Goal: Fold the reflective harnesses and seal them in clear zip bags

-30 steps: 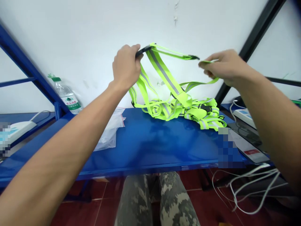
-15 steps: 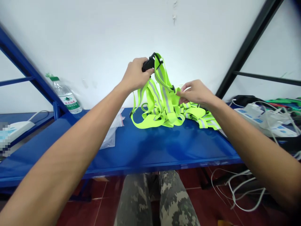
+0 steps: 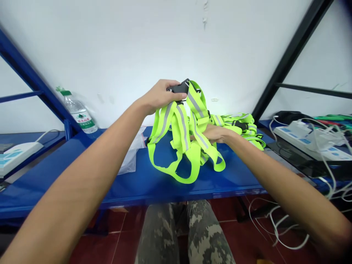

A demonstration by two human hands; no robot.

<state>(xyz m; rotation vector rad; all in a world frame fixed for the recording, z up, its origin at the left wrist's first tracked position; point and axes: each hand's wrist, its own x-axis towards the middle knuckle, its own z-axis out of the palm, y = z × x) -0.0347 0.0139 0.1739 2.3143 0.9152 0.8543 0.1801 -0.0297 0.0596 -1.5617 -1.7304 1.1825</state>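
My left hand [image 3: 165,94] is closed around the black plastic buckle [image 3: 180,88] of a neon-yellow reflective vest [image 3: 183,128] made of straps with grey stripes. From the buckle the straps hang down in loops, the lowest of them at the blue table. My right hand [image 3: 213,133] reaches in among the straps from the right, low over the table. Straps cover its fingers, so their grip is hidden. Behind my right wrist lies a heap of more neon-yellow reflective straps [image 3: 247,126] with black buckles.
The blue table [image 3: 165,187] stands against a white wall. At the left are a water bottle [image 3: 81,113] and clear plastic bags [image 3: 129,161]. Power strips [image 3: 299,141] with tangled white cables lie at the right. Metal posts rise on both sides.
My left hand has lowered the buckle slightly toward me, and the straps hang nearer. My right hand has moved down and left, in among the straps.
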